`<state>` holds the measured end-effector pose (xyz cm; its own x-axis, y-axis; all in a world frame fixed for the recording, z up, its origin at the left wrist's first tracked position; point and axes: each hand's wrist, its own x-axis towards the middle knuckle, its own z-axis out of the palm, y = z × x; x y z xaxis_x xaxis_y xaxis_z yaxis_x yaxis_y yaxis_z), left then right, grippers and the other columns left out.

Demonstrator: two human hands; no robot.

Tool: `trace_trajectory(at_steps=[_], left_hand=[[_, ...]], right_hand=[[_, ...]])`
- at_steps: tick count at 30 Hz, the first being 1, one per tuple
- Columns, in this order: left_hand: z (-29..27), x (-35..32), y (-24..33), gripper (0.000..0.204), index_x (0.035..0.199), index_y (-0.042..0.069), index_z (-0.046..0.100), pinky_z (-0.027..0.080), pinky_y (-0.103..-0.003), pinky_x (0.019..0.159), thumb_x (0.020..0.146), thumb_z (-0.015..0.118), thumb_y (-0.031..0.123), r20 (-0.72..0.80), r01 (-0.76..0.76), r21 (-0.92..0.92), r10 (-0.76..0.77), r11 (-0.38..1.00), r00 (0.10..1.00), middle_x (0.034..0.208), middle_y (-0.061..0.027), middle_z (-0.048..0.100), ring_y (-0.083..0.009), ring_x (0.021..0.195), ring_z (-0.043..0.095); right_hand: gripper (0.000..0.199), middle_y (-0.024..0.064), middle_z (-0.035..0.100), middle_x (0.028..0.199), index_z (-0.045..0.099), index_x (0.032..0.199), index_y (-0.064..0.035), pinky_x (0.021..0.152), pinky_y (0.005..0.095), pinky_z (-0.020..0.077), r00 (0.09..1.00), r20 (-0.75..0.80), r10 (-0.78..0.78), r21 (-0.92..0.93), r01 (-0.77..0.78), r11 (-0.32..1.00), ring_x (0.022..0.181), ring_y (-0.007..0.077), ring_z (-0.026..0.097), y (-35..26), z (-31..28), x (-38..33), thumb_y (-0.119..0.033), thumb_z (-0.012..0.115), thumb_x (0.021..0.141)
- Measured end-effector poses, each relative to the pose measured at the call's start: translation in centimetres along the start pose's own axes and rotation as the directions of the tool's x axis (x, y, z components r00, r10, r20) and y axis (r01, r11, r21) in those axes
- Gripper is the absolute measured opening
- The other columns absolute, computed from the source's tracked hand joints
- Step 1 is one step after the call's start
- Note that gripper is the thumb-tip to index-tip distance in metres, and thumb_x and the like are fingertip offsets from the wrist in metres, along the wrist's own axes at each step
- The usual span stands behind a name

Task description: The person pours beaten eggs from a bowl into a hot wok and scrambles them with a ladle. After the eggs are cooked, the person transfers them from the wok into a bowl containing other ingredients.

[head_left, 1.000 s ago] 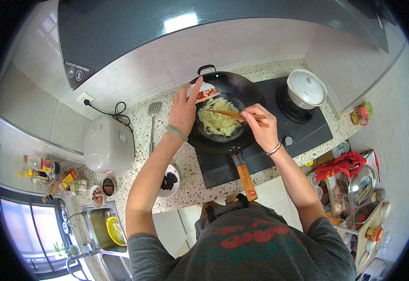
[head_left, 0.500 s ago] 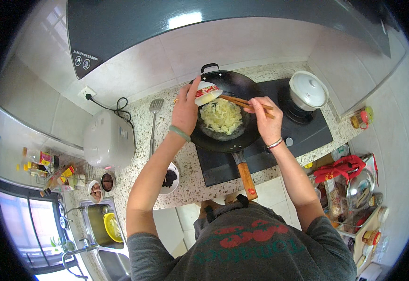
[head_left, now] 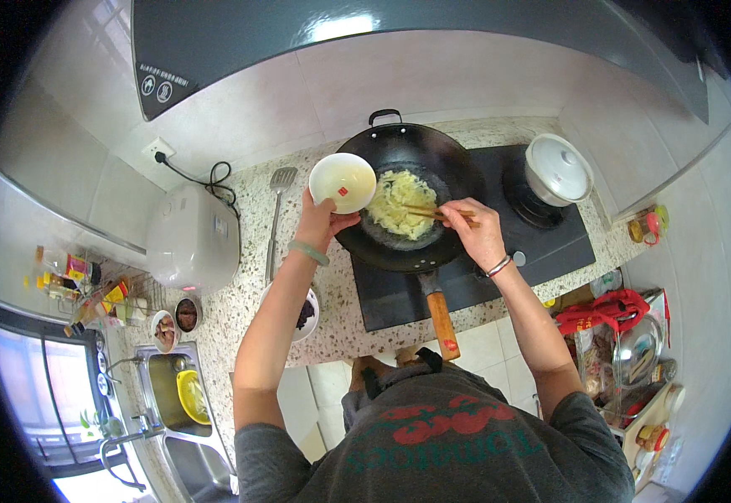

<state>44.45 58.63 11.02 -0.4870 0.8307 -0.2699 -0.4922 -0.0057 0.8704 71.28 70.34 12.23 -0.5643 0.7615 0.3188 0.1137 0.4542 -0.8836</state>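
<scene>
Two hands work over a speckled stone counter [head_left: 248, 277] beside tiled walls [head_left: 432, 75].

Speckled stone counter [head_left: 252, 210], pale tiled wall [head_left: 432, 80], dark range hood [head_left: 365, 21], bright window [head_left: 47, 381], steel sink [head_left: 173, 394]

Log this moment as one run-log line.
left hand: holds white bowl | right hand: chopsticks in egg | wok: on stove

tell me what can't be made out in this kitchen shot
Head view only:
- Pot: contents hidden by its white lid.
- Bowl on the counter: partly covered by the left forearm.
- Small dishes by the sink: contents too small to tell.
- Shelf clutter at right: bent and squeezed by the fisheye rim.
- Left hand fingers: hidden behind the white bowl.
</scene>
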Motion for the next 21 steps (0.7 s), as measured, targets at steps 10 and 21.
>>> trace_trajectory(at_steps=[10, 21], left_hand=[[-5.2, -5.9, 0.1, 0.05, 0.136, -0.001, 0.031, 0.053, -0.045, 0.093, 0.086, 0.04, 0.001, -0.106, -0.027, -0.304, -0.006, 0.952, 0.994, 0.125, -0.0223, 0.05, -0.0385, 0.107, 0.058], [-10.1, -11.1, -0.3, 0.046, 0.134, 0.002, 0.033, 0.053, -0.043, 0.093, 0.091, 0.047, 0.005, -0.117, -0.072, -0.303, 0.038, 0.95, 0.992, 0.124, -0.019, 0.051, -0.0347, 0.109, 0.057]], right_hand=[[0.012, 0.0092, 0.062, 0.082, 0.065, 0.091, 0.0046, 0.061, 0.0247, 0.0498, 0.971, -0.157, -0.18, -0.058, 0.172, 0.983, 0.071, 0.015, 0.065, -1.7, 1.0, 0.6, -0.007, 0.061, 0.09], [0.01, 0.0133, 0.059, 0.093, 0.064, 0.095, -0.0002, 0.071, 0.0295, 0.0502, 0.867, 0.031, -0.497, -0.223, 0.491, 0.842, 0.084, 0.0238, 0.062, -9.9, 8.2, -0.2, -0.002, 0.063, 0.085]])
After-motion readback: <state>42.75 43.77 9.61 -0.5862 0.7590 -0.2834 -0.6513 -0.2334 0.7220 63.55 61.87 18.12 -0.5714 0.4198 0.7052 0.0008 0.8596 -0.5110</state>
